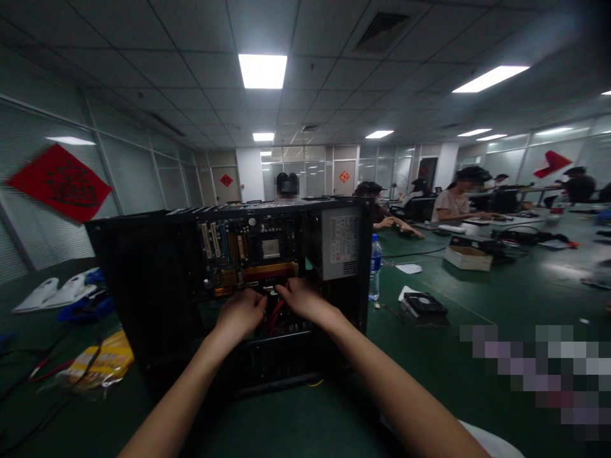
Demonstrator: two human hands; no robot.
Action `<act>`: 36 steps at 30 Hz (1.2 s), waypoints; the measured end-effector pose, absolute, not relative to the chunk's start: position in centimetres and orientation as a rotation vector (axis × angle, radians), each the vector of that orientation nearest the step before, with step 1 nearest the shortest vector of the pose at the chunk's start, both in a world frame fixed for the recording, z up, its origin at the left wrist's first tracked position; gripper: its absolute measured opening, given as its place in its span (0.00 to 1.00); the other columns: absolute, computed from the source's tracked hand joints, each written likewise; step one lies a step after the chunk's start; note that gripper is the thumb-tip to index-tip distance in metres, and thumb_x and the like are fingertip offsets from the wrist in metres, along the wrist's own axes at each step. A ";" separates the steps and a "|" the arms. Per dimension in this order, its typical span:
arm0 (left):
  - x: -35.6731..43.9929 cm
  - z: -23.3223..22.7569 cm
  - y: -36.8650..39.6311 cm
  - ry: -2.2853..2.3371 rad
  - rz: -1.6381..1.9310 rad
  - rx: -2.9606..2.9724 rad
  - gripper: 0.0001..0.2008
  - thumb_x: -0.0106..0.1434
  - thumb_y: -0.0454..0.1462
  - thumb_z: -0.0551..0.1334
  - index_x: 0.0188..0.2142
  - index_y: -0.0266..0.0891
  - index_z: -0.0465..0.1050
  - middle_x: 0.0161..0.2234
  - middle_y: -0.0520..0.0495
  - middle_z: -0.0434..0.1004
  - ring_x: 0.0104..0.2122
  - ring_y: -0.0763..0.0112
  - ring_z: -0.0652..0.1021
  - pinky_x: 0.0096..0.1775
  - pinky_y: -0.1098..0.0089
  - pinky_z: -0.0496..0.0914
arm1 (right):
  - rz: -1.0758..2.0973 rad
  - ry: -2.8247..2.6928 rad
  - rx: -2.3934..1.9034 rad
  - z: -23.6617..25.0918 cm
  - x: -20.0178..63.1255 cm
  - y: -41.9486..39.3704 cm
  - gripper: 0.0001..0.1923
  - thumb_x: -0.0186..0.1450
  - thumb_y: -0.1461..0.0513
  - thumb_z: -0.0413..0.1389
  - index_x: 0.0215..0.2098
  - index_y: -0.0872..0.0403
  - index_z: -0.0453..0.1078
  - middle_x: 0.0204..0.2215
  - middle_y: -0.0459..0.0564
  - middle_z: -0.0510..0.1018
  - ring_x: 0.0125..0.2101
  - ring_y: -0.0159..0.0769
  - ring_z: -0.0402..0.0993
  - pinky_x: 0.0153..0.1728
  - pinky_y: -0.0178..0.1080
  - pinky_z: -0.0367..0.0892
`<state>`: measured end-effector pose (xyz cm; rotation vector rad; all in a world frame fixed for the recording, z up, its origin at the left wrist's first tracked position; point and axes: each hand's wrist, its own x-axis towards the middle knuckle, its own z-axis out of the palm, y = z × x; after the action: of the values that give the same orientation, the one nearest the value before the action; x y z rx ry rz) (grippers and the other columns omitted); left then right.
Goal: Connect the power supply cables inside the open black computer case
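An open black computer case (286,361) stands before me on the green table, its inside facing me. A motherboard (271,248) with expansion slots and a gold-edged memory slot area shows in the upper middle. The grey power supply (340,245) sits at the upper right. Both hands reach in below the motherboard's memory slots. My left hand (242,313) has its fingers curled inward; what they hold is hidden. Facing it, my right hand (305,298) is closed, its fingertips beside red cables (275,314). Whether it grips those cables is too dark to tell.
Right of the case stand a water bottle (375,268), a black drive-like part (424,308) and a small open box (468,256). On the left lie a yellow plastic packet (102,361), blue-and-white items (86,302) and loose cables. Several people sit at the tables beyond.
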<state>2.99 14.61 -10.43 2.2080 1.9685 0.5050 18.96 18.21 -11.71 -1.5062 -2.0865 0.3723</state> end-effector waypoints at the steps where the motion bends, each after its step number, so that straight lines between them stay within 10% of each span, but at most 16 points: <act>1: 2.9 -10.5 14.7 1.950 0.511 2.204 0.20 0.67 0.42 0.51 0.26 0.41 0.77 0.26 0.47 0.80 0.28 0.67 0.78 0.30 0.71 0.60 | 0.380 -2.085 -1.513 -11.7 19.0 18.2 0.21 0.70 0.52 0.48 0.36 0.59 0.76 0.34 0.58 0.81 0.32 0.39 0.77 0.27 0.35 0.56; 14: 3.0 -10.3 14.9 2.099 0.551 2.211 0.18 0.65 0.43 0.53 0.30 0.41 0.80 0.30 0.43 0.82 0.32 0.64 0.79 0.32 0.69 0.63 | 0.576 -2.015 -1.459 -11.3 18.6 17.6 0.17 0.70 0.55 0.51 0.34 0.60 0.73 0.33 0.58 0.80 0.33 0.39 0.74 0.29 0.35 0.57; 36: 2.8 -11.0 15.3 2.062 0.519 2.150 0.18 0.65 0.45 0.53 0.33 0.42 0.80 0.33 0.42 0.82 0.31 0.65 0.79 0.30 0.71 0.63 | 1.828 -1.270 -1.343 -11.7 17.1 19.3 0.14 0.73 0.65 0.42 0.29 0.56 0.61 0.20 0.43 0.67 0.18 0.28 0.66 0.21 0.30 0.62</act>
<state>2.80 15.28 -10.96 2.1504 2.0617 0.5194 17.14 19.32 -11.69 -1.3429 -1.2699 1.8282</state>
